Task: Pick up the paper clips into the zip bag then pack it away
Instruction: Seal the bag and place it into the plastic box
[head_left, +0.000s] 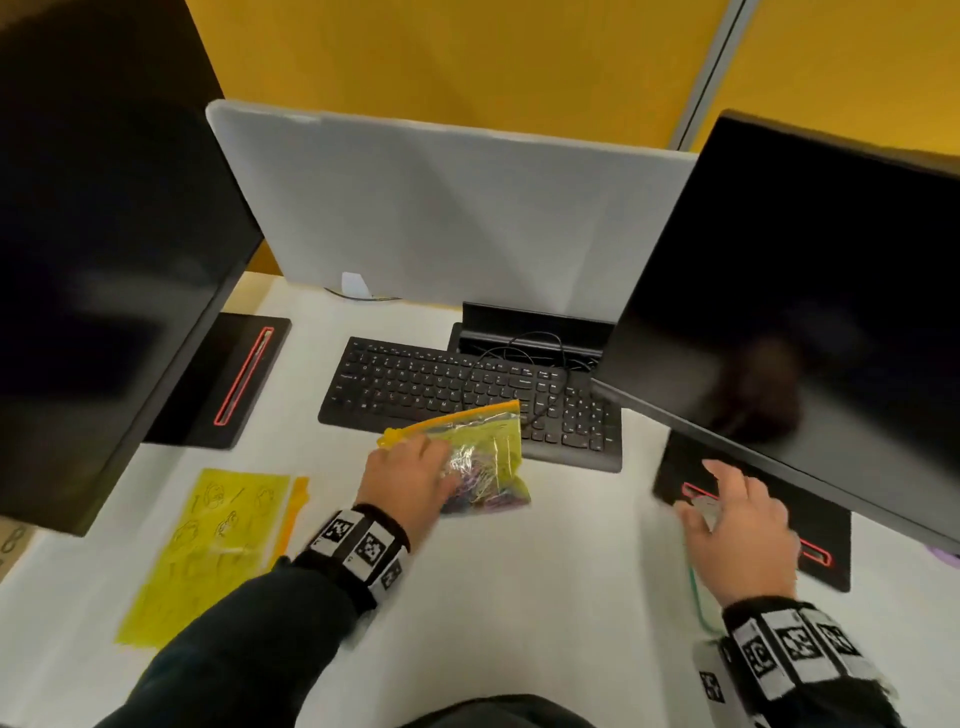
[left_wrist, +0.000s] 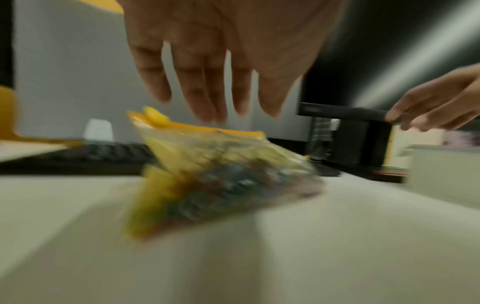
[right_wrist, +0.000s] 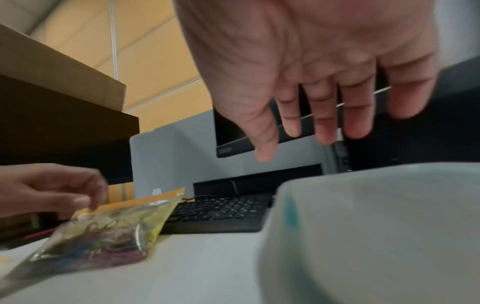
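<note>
Our left hand (head_left: 410, 480) hovered fingers-straight over the clip-filled yellow plastic zip bag (head_left: 483, 457); right hand's (head_left: 740, 530) fingers spread.

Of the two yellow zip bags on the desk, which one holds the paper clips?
The bulging zip bag by the keyboard; the other bag lies flat.

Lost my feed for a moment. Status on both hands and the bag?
Left hand fingers spread at the bag, no firm grip visible. Right hand open, empty, over a pale container. Clips bagged, bag on desk against the keyboard.
</note>
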